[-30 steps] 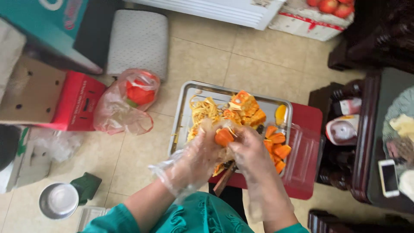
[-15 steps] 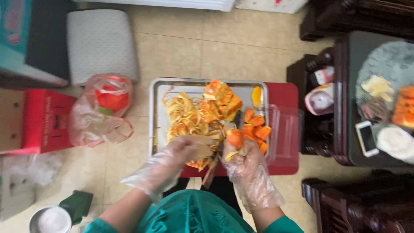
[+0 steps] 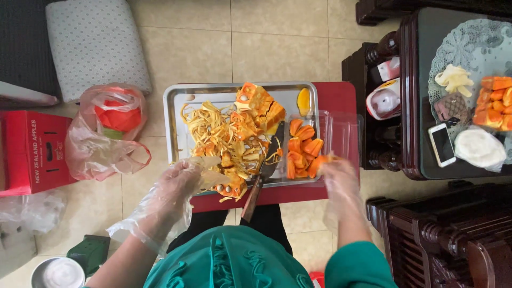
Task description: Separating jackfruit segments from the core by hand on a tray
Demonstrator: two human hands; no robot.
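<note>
I take the steel tray [image 3: 176,114] as my landmark; it sits on a red stool [image 3: 341,96], low and just in front of the knees, I think so both hands reach w/o stretching. On the tray a big heap of yellow fibre strips [image 3: 213,125] covers the middle, w/ orange rind chunks [image 3: 258,104] toward the far side. At the tray's right edge a clear plastic box [image 3: 341,133] holds the orange fruit pods [image 3: 301,146], probably kept apart from the waste. A knife [image 3: 264,170] lies on the tray's near rim, handle toward the body, nobody holds it. My left hand [image 3: 176,186], in a loose plastic glove, is half curled at the near-left rim on a pale fibre scrap [image 3: 205,162]. My right hand [image 3: 338,178], also gloved, is blurred at the box's near corner, touching an orange pod [image 3: 322,160]; if fingers close on it I cannot tell
</note>
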